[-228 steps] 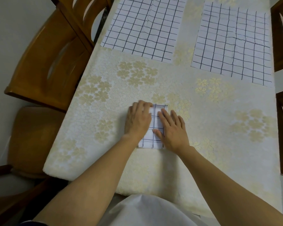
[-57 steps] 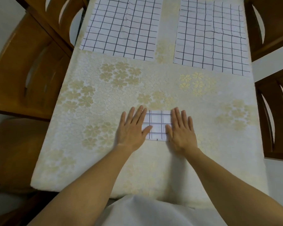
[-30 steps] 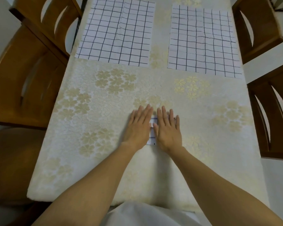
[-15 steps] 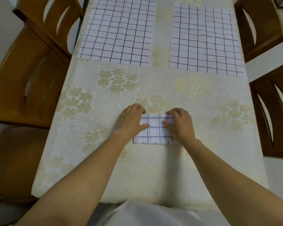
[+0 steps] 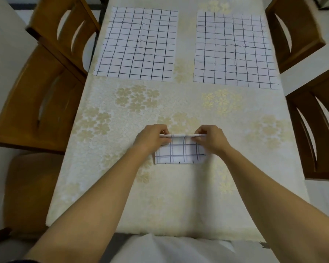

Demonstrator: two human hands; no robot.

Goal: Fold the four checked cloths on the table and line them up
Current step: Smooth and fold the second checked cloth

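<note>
Between left hand [image 5: 152,140] and right hand [image 5: 210,140]: folded checked cloth [image 5: 179,153], far edge pinched by both. Keep corners level, lift evenly.

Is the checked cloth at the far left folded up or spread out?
Spread out. The far left cloth lies flat on the table, its whole grid showing, much bigger than the small folded cloth nearer the person.

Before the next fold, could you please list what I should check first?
1. Left hand pinches the far edge of the small folded white checked cloth: ok.
2. Right hand pinches the same edge: ok.
3. Near edge flat on the cream floral tablecloth: ok.
4. Far-left large checked cloth and far-right large checked cloth folded: not ok, both spread flat.
5. Corners aligned: cannot tell, hands cover them.
</note>
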